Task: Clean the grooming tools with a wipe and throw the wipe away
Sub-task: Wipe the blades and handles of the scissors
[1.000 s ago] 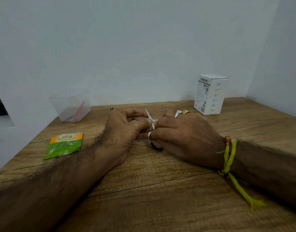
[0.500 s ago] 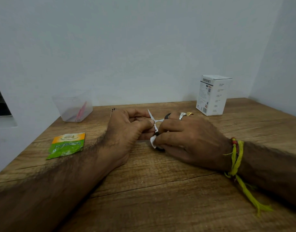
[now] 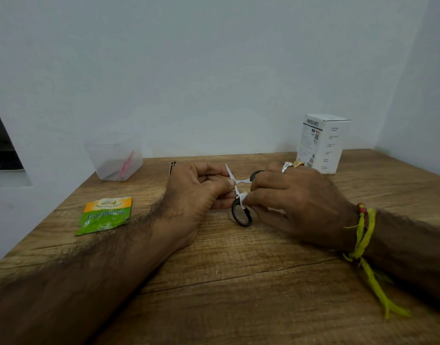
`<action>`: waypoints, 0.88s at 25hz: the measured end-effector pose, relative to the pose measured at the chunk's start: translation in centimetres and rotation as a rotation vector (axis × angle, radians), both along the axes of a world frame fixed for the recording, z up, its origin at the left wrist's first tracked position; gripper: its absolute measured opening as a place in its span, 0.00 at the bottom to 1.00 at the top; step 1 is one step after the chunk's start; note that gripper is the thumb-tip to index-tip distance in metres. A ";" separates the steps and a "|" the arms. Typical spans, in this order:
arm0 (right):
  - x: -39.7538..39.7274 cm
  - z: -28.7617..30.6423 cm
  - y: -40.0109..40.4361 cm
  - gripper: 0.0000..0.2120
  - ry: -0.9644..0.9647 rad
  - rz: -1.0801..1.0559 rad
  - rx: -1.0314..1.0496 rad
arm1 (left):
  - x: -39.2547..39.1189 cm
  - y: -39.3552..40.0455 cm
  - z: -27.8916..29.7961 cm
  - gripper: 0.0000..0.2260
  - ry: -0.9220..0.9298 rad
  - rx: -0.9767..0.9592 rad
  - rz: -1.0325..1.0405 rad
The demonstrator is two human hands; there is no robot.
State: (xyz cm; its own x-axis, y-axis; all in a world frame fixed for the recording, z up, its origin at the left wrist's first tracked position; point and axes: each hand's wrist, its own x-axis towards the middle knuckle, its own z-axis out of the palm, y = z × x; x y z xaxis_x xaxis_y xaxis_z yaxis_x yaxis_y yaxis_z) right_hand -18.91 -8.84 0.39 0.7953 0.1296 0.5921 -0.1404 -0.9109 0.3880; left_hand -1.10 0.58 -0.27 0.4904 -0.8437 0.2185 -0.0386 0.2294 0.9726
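I was in the middle of the cleaning step, with the small scissors as my landmark on the wooden table. They lay open in an X near the middle of the table, one black loop toward me and the other tucked under my right fingers. My left hand, just left of the scissors, had its fingers curled in and thumb and forefinger pinching a blade near the pivot. My right hand, just right of them, pinched the white wipe against the shank above the near loop, fingers bent around it.

Well left of the scissors lay the torn green sachet. Farther back on that side stood a clear plastic tub holding something pink, and a slim metal tool showed just behind my left hand. A white carton stood behind and to the right.

I judged the scissors only partly wiped. Next I would need to draw the wipe along each blade, keeping fingertips off the edges, then take up the other tools. No bin was in sight for the wipe.
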 end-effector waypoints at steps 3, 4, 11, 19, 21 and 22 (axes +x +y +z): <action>0.5 0.0 0.1 0.05 -0.049 -0.014 0.053 | 0.1 0.1 0.1 0.06 -0.008 0.002 0.006; 0.6 0.0 0.2 0.05 -0.060 -0.010 0.073 | 0.0 0.0 0.1 0.06 -0.014 0.004 0.009; 1.4 0.1 0.6 0.10 -0.053 -0.012 0.093 | -0.1 0.0 0.2 0.06 -0.031 0.016 0.009; 1.1 0.3 0.7 0.06 -0.036 -0.072 0.078 | -0.1 0.0 0.3 0.06 -0.016 0.026 -0.036; 1.2 0.3 0.8 0.07 -0.049 -0.082 0.118 | 0.0 0.0 0.3 0.06 -0.018 0.027 -0.037; 1.2 0.3 0.8 0.07 -0.057 -0.083 0.154 | 0.1 -0.1 0.2 0.06 -0.018 0.025 -0.034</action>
State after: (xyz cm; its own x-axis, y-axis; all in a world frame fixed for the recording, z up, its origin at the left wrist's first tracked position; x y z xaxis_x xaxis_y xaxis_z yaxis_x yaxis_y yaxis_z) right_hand -17.70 -8.07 0.65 0.7640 -0.0306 0.6445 -0.2354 -0.9432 0.2343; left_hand -1.01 0.49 -0.02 0.4577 -0.8651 0.2054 -0.0486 0.2063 0.9773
